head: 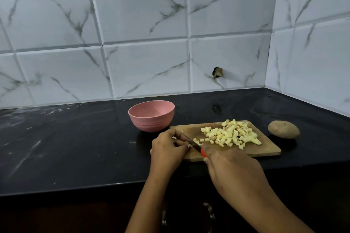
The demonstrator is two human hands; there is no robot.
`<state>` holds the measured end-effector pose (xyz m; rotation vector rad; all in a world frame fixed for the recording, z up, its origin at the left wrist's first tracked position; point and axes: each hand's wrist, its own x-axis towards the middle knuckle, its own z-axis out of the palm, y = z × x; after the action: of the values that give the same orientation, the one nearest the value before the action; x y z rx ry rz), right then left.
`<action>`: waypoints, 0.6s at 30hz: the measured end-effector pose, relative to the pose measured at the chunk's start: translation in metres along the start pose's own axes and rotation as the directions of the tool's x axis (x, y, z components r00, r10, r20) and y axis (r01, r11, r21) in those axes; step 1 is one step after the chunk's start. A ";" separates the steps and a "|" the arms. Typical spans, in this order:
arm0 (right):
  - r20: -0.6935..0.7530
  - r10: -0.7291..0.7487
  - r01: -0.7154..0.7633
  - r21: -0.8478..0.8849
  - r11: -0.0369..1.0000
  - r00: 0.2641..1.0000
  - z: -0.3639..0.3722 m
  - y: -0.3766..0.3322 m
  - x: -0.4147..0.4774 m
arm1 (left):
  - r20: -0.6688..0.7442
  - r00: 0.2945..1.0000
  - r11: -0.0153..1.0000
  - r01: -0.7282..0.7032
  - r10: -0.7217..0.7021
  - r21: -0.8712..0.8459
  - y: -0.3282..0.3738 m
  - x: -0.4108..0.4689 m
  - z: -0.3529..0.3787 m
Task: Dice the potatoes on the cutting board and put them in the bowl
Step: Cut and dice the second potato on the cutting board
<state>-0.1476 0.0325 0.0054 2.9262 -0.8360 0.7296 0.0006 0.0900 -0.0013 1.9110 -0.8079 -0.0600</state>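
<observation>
A wooden cutting board (265,147) lies on the black counter with a heap of diced potato (231,134) on its middle and right. My right hand (229,164) grips a red-handled knife (191,143), its blade slanting up and left across the board's left end. My left hand (168,147) has curled fingers holding down a small potato piece right against the blade; the piece is mostly hidden. An empty pink bowl (151,117) stands just behind the board's left corner. A whole unpeeled potato (283,129) lies right of the board.
Black stone counter (75,147) runs left and right, its front edge close to me. White marble-look tiled walls (144,43) close off the back and the right side. A dark broken hole (217,72) shows in the back wall. Cabinet handles (210,213) sit below the counter.
</observation>
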 end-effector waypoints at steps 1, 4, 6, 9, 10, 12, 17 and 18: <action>0.019 0.001 -0.001 0.003 1.000 1.000 -0.001 -0.001 -0.002 | -0.003 1.000 1.000 -0.008 0.008 0.015 0.000 0.000 0.000; 0.082 -0.015 0.014 0.005 1.000 0.997 0.001 -0.002 -0.001 | -0.019 0.999 0.998 -0.040 0.041 0.052 0.001 -0.002 0.001; 0.120 -0.021 0.026 -0.034 0.999 0.993 0.004 -0.005 0.001 | -0.023 0.998 0.997 -0.051 0.052 0.056 0.001 -0.002 0.002; 0.168 -0.010 0.027 -0.099 0.995 0.986 0.010 -0.009 0.008 | -0.024 0.998 0.998 -0.054 0.055 0.043 -0.002 0.000 0.003; 0.170 -0.005 0.022 -0.104 0.994 0.985 0.010 -0.010 0.010 | -0.027 0.998 0.998 -0.058 0.059 0.039 -0.002 0.000 0.004; 0.158 0.002 0.010 -0.074 0.997 0.987 0.011 -0.009 0.011 | -0.049 0.996 0.997 -0.072 0.074 0.035 -0.001 -0.002 0.004; 0.080 0.015 -0.025 0.119 0.993 0.997 -0.001 0.012 0.003 | -0.134 0.985 0.991 -0.094 0.106 0.094 -0.003 -0.005 0.006; 0.100 0.029 -0.045 0.159 0.986 0.995 -0.004 0.018 0.001 | -0.131 0.986 0.989 -0.088 0.103 0.115 -0.004 -0.005 0.006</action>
<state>-0.1573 0.0170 0.0078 3.1208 -0.8815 0.6925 -0.0035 0.0891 -0.0084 1.9515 -0.8227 0.1753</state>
